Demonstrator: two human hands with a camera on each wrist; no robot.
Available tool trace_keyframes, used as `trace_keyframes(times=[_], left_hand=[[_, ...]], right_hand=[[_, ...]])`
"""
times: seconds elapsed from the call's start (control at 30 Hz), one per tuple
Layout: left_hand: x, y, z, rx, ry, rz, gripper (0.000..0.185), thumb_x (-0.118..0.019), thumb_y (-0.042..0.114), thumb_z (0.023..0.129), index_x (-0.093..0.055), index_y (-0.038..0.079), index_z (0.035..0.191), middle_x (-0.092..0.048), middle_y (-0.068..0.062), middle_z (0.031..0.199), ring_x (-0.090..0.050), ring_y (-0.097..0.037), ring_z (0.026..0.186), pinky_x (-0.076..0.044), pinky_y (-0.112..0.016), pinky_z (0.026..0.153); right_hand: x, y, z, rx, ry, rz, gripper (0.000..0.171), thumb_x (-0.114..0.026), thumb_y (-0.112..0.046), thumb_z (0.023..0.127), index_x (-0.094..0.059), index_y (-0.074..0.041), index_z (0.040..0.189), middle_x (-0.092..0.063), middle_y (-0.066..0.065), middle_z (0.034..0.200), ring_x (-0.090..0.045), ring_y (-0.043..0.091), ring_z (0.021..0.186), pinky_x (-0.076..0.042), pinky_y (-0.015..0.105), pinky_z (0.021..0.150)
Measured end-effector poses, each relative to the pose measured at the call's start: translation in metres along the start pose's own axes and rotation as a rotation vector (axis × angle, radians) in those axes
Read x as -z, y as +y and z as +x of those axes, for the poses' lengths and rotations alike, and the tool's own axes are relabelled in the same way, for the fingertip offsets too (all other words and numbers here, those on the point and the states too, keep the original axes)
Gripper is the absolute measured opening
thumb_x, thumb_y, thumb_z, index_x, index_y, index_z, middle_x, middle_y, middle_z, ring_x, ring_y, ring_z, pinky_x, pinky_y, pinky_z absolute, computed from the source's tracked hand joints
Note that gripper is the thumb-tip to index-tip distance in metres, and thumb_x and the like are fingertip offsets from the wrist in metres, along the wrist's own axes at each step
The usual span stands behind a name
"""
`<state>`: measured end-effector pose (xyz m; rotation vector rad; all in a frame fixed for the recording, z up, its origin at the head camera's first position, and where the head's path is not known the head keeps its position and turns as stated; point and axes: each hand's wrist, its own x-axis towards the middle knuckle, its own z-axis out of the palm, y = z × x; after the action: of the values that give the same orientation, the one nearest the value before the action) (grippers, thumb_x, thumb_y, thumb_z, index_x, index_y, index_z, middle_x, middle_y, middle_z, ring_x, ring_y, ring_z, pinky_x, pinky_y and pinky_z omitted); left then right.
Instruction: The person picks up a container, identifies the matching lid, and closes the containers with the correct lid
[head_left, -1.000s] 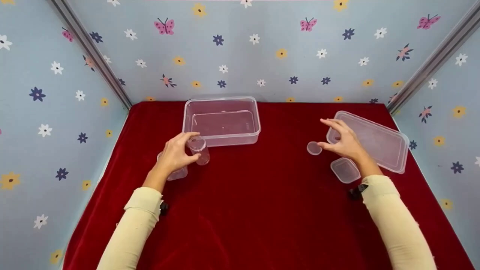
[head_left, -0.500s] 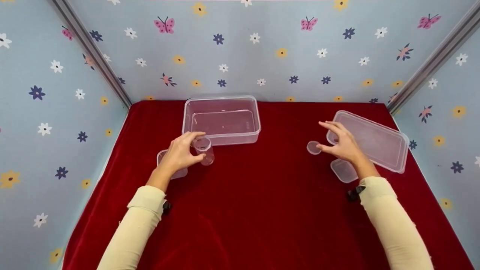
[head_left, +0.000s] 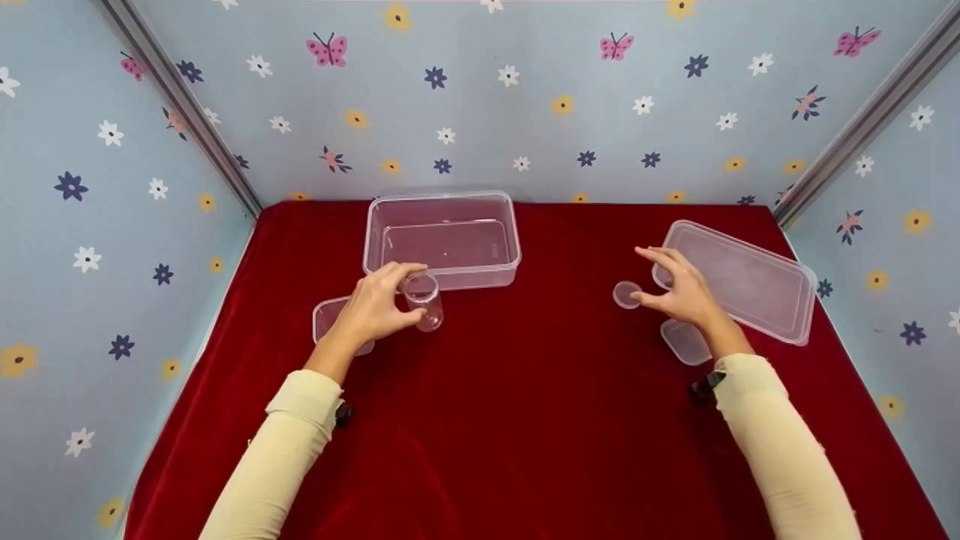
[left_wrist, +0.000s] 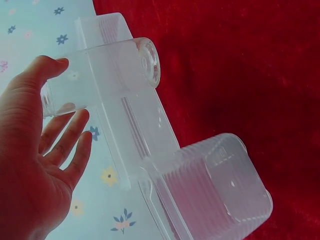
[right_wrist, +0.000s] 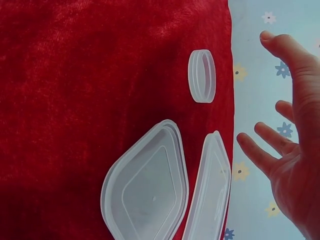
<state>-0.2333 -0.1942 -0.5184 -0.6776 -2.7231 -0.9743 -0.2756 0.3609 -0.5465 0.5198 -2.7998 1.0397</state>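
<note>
The left hand (head_left: 373, 309) grips the jar (head_left: 424, 300) upright, its mouth free, just before the tub (head_left: 442, 240) at the cloth's (head_left: 525, 420) back edge. The right hand (head_left: 679, 292) hovers, fingers spread and empty, beside the round cap (head_left: 626, 294) near the right edge.

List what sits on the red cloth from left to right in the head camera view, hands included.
small square container → left hand → round jar → round lid → right hand → large flat lid
</note>
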Motion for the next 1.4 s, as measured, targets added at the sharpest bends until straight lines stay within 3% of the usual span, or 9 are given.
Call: trace_keyframes(times=[0.7, 1.0, 1.4], left_hand=[[-0.012, 0.024, 0.012, -0.052, -0.023, -0.038, 0.068, -0.093, 0.012, 0.080, -0.071, 0.007, 0.144, -0.077, -0.021, 0.124, -0.074, -0.038, 0.105, -0.064, -0.057, 0.098], [-0.024, 0.034, 0.017, -0.067, -0.039, -0.050, 0.069, -0.093, 0.014, 0.080, -0.071, 0.008, 0.146, -0.077, -0.020, 0.124, -0.074, -0.036, 0.104, -0.064, -0.055, 0.097], [-0.037, 0.050, 0.025, -0.073, -0.065, -0.057, 0.070, -0.094, 0.016, 0.082, -0.070, 0.008, 0.147, -0.076, -0.020, 0.122, -0.073, -0.035, 0.101, -0.063, -0.055, 0.096]], right_hand=[[-0.007, 0.002, 0.002, -0.026, -0.004, 0.002, 0.086, -0.097, -0.015, 0.088, -0.058, -0.011, 0.164, -0.054, 0.028, 0.167, -0.049, 0.052, 0.157, -0.042, 0.075, 0.127], [-0.013, -0.003, 0.009, -0.006, 0.004, 0.005, 0.084, -0.097, -0.013, 0.087, -0.060, -0.007, 0.162, -0.056, 0.028, 0.165, -0.053, 0.050, 0.153, -0.050, 0.071, 0.119], [-0.015, -0.002, 0.012, -0.014, 0.019, 0.002, 0.080, -0.093, -0.011, 0.088, -0.061, -0.008, 0.161, -0.057, 0.027, 0.164, -0.056, 0.048, 0.149, -0.051, 0.071, 0.117]])
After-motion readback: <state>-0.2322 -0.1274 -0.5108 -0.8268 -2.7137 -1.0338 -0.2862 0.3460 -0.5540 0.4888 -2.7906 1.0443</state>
